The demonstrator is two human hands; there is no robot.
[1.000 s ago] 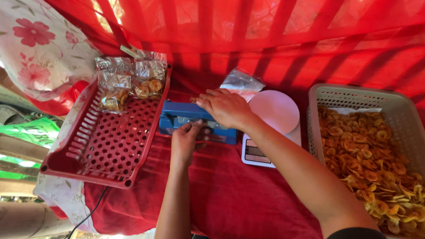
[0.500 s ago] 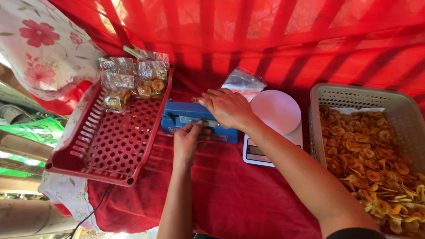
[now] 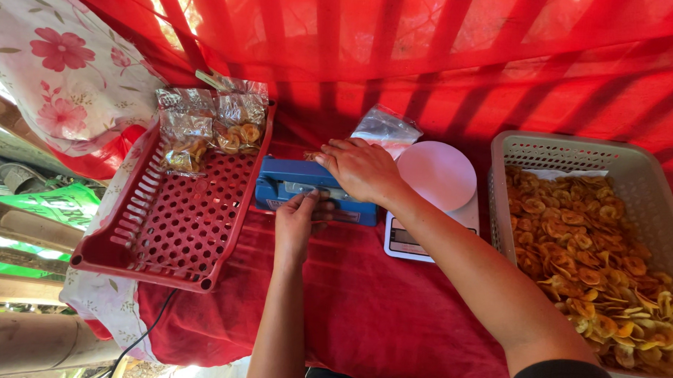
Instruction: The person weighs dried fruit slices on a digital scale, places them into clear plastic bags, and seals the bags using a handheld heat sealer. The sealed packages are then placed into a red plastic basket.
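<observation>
At the left, the red perforated tray (image 3: 176, 220) carried two sealed bags of chips (image 3: 210, 127) at its far end, as it had a second earlier. The left hand (image 3: 299, 224) pinched something small at the near edge of the blue sealer (image 3: 306, 191), barely shifted. The right hand (image 3: 361, 169) lay flat, pressing the sealer's top, unmoved. Beside it sat the white scale (image 3: 435, 193), then the grey basket (image 3: 655, 173) of loose chips (image 3: 598, 261).

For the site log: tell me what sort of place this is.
Probably a small home or stall snack-packing spot: a grey basket of fried chips, a kitchen scale, sealed bags in a red tray, both hands at a blue sealer.
</observation>
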